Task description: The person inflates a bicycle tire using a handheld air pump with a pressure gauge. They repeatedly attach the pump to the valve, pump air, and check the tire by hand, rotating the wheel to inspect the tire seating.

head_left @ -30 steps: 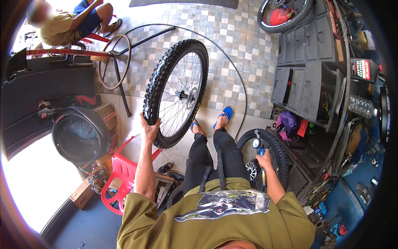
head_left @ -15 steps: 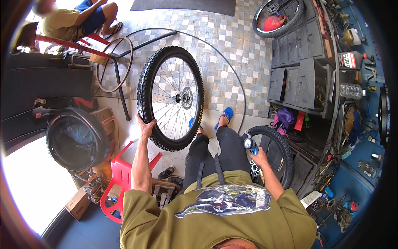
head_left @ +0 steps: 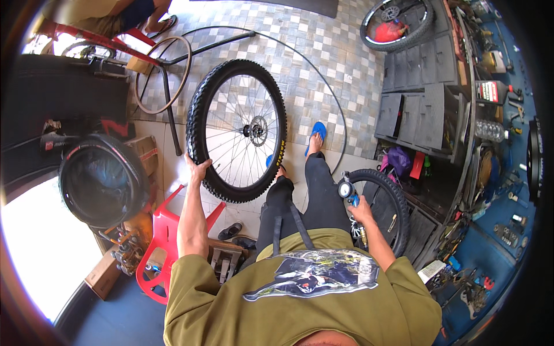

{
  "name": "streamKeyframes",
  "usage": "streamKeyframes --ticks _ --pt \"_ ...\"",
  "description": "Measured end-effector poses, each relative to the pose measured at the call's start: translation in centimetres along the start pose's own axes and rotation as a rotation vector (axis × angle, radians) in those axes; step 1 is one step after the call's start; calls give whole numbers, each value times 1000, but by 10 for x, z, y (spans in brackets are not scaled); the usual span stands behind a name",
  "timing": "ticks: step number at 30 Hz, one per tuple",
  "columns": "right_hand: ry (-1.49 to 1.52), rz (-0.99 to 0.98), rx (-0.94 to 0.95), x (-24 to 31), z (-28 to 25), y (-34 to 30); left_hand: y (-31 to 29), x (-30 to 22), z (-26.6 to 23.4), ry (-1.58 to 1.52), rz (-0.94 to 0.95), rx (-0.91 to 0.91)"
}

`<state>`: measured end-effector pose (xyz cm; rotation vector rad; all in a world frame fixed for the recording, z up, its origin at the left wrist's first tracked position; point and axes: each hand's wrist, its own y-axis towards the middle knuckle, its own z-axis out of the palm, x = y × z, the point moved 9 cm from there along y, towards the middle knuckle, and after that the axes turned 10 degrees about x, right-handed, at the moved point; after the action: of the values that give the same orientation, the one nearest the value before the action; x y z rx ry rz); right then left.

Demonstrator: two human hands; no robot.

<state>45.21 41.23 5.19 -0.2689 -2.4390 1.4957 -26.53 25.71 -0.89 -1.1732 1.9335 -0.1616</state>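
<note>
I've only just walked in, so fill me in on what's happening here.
The person's left hand holds a large knobby bicycle wheel by its lower left edge. The right hand grips an inflator with a round gauge, held apart from that wheel. Behind the inflator is a second wheel, and a red plastic chair stands near the left forearm.

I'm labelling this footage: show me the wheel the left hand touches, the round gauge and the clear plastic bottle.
Wheel (head_left: 247, 130): head view, on its hub.
Round gauge (head_left: 345, 190): head view, on its dial.
Clear plastic bottle (head_left: 489, 130): head view, on its body.
</note>
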Motion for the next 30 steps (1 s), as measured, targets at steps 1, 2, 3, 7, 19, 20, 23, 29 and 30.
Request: streamKeyframes --ticks 1,2,3,7,19,20,23,29,30 --pt "5 -13 2 8 1 1 0 14 -9 8 15 -35" --pt "8 21 -12 -1 -3 -1 -2 13 11 -88 -26 20" --pt "28 24 -43 -8 -1 -4 -8 21 17 -170 -75 53" --pt "105 -2 -117 -12 8 0 -12 32 5 38 0 172" --pt "-25 43 -21 0 20 -13 52 16 -25 3 -86 -12" --pt "-36 35 -14 1 20 -12 54 12 -22 23 -89 16" --pt "-11 33 21 15 23 -17 47 7 -21 92 -130 87" --pt "-37 -21 8 37 14 -11 43 6 -28 87 -135 61" --pt "-39 -16 15 37 12 -9 43 0 -27 92 -113 49"
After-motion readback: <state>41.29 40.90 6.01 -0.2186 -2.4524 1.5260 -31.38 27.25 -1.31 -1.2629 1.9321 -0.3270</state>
